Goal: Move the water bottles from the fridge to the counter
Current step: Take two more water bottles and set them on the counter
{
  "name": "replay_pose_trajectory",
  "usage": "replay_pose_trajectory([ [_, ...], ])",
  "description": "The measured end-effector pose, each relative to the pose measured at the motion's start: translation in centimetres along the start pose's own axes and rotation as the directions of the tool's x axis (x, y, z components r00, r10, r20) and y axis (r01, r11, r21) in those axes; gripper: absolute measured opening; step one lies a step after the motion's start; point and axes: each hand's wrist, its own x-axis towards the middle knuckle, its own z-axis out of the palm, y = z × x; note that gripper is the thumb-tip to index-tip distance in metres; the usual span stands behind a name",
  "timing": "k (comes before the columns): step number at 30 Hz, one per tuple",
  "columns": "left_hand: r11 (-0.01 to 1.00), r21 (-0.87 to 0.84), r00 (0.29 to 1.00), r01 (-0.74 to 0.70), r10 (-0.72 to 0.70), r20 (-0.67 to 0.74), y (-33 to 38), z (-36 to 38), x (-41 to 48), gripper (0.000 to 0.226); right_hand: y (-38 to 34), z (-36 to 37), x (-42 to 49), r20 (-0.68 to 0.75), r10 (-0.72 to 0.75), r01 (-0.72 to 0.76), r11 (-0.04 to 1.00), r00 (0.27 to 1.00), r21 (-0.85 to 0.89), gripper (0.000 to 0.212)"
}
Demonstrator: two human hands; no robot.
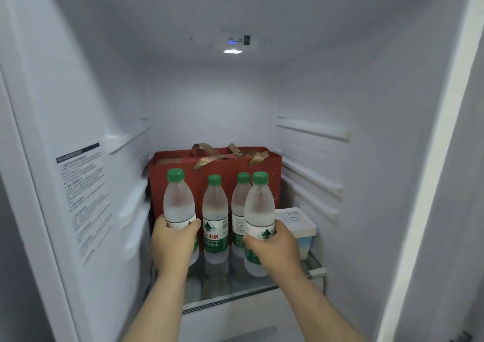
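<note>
Each hand's fingers wrap a green-capped bottle — left hand [171,244] one [179,210], right hand [275,247] another [259,218].

Bottles [215,218] frosted clear plastic; bag [225,167] matt red paper; shelf [235,293] glossy glass.

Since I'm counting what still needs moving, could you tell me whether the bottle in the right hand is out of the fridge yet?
Not yet: the right hand grips the bottle inside the fridge.
</note>
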Motion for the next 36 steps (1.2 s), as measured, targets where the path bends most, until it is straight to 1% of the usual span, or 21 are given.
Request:
replay_pose_trajectory([
  [4, 0.994, -0.011, 0.993, -0.113, 0.113, 0.027, 3.5, -2.2, -2.4, 0.042, -2.3, -2.4, -2.2, -0.033, -0.078, 0.081, 0.994, 0.996, 0.073, 0.037],
  [7, 0.982, -0.040, 0.980, -0.185, 0.187, 0.073, 6.2, -3.8, -4.9, 0.038, -4.5, -4.6, -4.5, -0.055, -0.160, 0.166, 0.980, 0.985, 0.110, 0.040],
  [10, 0.973, -0.037, 0.964, -0.226, 0.229, 0.133, 8.5, -5.3, -8.0, 0.040, -6.1, -6.9, -6.9, -0.031, -0.201, 0.204, 0.971, 0.979, 0.124, 0.045],
  [14, 0.958, -0.063, 0.943, -0.281, 0.287, 0.169, 11.0, -7.6, -13.3, 0.041, -7.6, -10.5, -10.4, -0.002, -0.248, 0.245, 0.952, 0.969, 0.183, 0.040],
  [18, 0.933, -0.123, 0.907, -0.339, 0.359, 0.219, 13.4, -9.4, -18.0, 0.033, -9.4, -15.5, -14.5, -0.013, -0.320, 0.315, 0.922, 0.947, 0.225, 0.031],
  [23, 0.889, -0.232, 0.845, -0.394, 0.450, 0.290, 17.4, -10.0, -23.1, 0.028, -11.3, -22.5, -19.2, -0.074, -0.353, 0.361, 0.913, 0.933, 0.193, 0.032],
  [26, 0.858, -0.335, 0.795, -0.389, 0.497, 0.349, 19.6, -9.8, -26.8, 0.028, -11.8, -26.6, -22.5, -0.140, -0.367, 0.384, 0.915, 0.920, 0.126, 0.033],
  [30, 0.828, -0.435, 0.695, -0.355, 0.545, 0.470, 22.0, -9.5, -31.8, 0.024, -12.3, -31.4, -27.5, -0.237, -0.366, 0.382, 0.924, 0.900, 0.024, 0.032],
  [32, 0.825, -0.476, 0.644, -0.305, 0.546, 0.535, 22.7, -9.6, -34.7, 0.024, -12.3, -33.7, -30.3, -0.300, -0.360, 0.364, 0.930, 0.883, -0.044, 0.031],
  [36, 0.802, -0.560, 0.564, -0.209, 0.566, 0.601, 24.3, -9.3, -40.0, 0.026, -12.8, -38.8, -35.5, -0.418, -0.376, 0.340, 0.926, 0.827, -0.163, 0.034],
])
